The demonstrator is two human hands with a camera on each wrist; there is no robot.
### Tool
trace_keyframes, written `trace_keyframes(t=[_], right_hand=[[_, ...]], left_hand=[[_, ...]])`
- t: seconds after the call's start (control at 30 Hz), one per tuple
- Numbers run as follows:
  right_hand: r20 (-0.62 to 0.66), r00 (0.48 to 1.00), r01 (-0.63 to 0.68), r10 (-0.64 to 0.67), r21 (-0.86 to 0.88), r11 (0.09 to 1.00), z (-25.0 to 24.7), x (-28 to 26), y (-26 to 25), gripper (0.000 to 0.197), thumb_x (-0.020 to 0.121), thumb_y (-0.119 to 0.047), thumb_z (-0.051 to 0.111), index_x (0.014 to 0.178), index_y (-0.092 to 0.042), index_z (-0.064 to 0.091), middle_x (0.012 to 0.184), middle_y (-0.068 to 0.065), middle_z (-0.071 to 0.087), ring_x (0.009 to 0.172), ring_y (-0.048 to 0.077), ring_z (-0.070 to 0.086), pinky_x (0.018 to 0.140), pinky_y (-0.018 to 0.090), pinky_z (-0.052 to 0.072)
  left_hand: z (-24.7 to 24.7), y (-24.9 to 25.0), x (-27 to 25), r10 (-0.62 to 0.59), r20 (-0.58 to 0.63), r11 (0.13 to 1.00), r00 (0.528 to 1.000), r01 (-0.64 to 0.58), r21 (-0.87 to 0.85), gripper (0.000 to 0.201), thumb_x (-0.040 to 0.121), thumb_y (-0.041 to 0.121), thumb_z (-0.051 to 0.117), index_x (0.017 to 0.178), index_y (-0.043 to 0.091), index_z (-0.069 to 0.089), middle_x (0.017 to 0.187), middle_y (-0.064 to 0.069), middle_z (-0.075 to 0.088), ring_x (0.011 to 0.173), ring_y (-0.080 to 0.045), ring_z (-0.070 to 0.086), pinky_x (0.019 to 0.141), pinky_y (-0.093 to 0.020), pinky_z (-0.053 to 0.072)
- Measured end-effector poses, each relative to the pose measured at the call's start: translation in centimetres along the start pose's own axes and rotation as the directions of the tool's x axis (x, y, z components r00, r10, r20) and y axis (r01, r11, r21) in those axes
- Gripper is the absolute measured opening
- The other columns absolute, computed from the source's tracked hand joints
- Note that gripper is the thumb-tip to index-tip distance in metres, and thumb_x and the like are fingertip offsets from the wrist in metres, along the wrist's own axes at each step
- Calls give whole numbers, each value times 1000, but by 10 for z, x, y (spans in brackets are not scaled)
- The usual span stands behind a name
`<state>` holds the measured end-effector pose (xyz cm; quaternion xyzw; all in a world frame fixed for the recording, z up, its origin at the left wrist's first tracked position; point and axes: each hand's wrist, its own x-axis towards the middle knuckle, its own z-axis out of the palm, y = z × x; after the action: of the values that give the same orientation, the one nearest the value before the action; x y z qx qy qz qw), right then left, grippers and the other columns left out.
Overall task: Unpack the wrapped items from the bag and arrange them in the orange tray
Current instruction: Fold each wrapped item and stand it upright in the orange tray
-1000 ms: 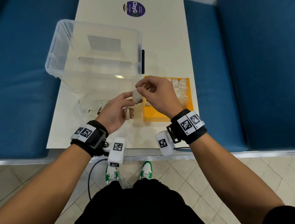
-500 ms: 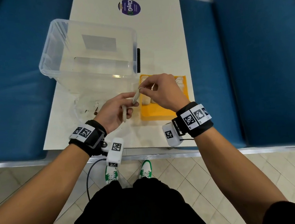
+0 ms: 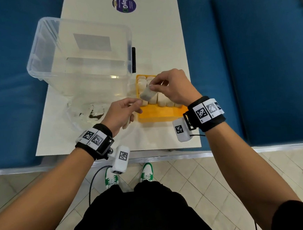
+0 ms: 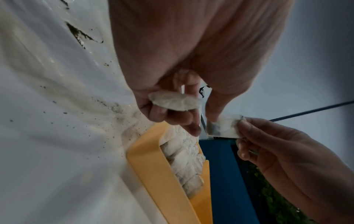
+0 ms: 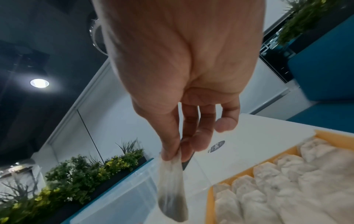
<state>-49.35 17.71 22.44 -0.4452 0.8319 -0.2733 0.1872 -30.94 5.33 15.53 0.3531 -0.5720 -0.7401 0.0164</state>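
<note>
The orange tray (image 3: 158,114) lies at the table's near right, its far half filled with rows of white wrapped items (image 3: 161,98). My right hand (image 3: 152,86) pinches one wrapped sachet (image 3: 147,95) by its top edge between thumb and forefinger, and it hangs over the tray's left rows (image 5: 172,189). My left hand (image 3: 133,107) sits just left of the tray, fingers curled round a second wrapped item (image 4: 174,103). One left fingertip is at the sachet's (image 4: 224,128) edge. The clear bag (image 3: 85,114) lies crumpled at the near left, with dark crumbs in it.
A large clear plastic box (image 3: 80,53) stands behind the bag and left of the tray, with a black latch on its right side. A purple sticker (image 3: 124,4) marks the far table. Blue seats flank the narrow white table (image 3: 161,41) on both sides.
Both hands were together on the sachet left of the tray. My right hand has since carried it right, over the tray's rows, while the left hand stayed back with its own item.
</note>
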Motion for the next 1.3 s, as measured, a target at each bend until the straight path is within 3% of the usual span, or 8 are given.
trace_keyframes(t=[0.2,0.33,0.6,0.87,0.97,1.07,1.2,1.3], right_hand=[[133,987,-74,91,-128,989,25,4,28,11,94,-24,72,99,-17,79,87,-8,68,73,0,55,67,9,37],[242,957,-92,158,-263,961,48,9,43,14,97,-22,69,103,-14,79,97,3,74,86,17,65,78,32,55],[122,969,-159,216,-365,917,62,32,54,11,92,-14,69,96,-23,74,96,1,72,93,21,64,82,42,58],[49,986,-131,159,-357,925,59,38,54,8,92,-22,72,99,-18,75,99,1,68,96,21,62,86,41,55],[44,987,-133,155,-315,940,55,37,55,14,91,-22,74,105,-17,73,102,1,66,96,19,61,85,34,53],[-65,989,-143,132,-214,966,43,35,55,10,94,-16,68,102,-18,73,101,-4,66,89,10,58,76,15,43],[-179,981,-88,82,-30,996,24,27,36,10,92,-14,67,95,-19,76,90,-10,69,75,-1,57,76,18,47],[-131,991,5,5,74,997,18,12,12,10,91,-14,70,95,-22,75,92,-10,72,75,4,59,73,19,50]], left_hand=[[-8,-7,-3,-91,-85,995,992,94,28,16,103,20,64,107,12,77,86,-5,72,53,-12,51,56,-34,30],[-17,-8,-3,-106,-115,994,988,107,4,17,103,17,63,108,9,76,85,-5,72,55,-14,54,59,-36,34],[-21,1,-5,-141,-96,983,985,129,-129,17,101,7,61,112,3,73,89,-9,68,60,-16,56,61,-29,46],[-23,14,-9,-211,-13,948,977,201,-247,40,87,-4,38,113,1,68,96,-13,64,71,-22,58,66,-35,48],[-23,15,-8,-210,-11,959,978,204,-198,47,82,-14,31,112,0,65,99,-15,62,76,-26,57,66,-38,49],[-22,15,-7,-167,-30,981,986,162,-107,43,88,-22,36,111,0,65,102,-14,61,81,-27,56,62,-36,49],[-24,10,-2,-131,-3,979,991,129,-159,41,92,-24,43,116,-2,67,106,-14,64,96,-26,63,77,-35,60],[-25,9,0,-129,16,956,992,129,-263,36,94,-20,51,125,-7,64,110,-15,66,97,-27,65,85,-32,61]])
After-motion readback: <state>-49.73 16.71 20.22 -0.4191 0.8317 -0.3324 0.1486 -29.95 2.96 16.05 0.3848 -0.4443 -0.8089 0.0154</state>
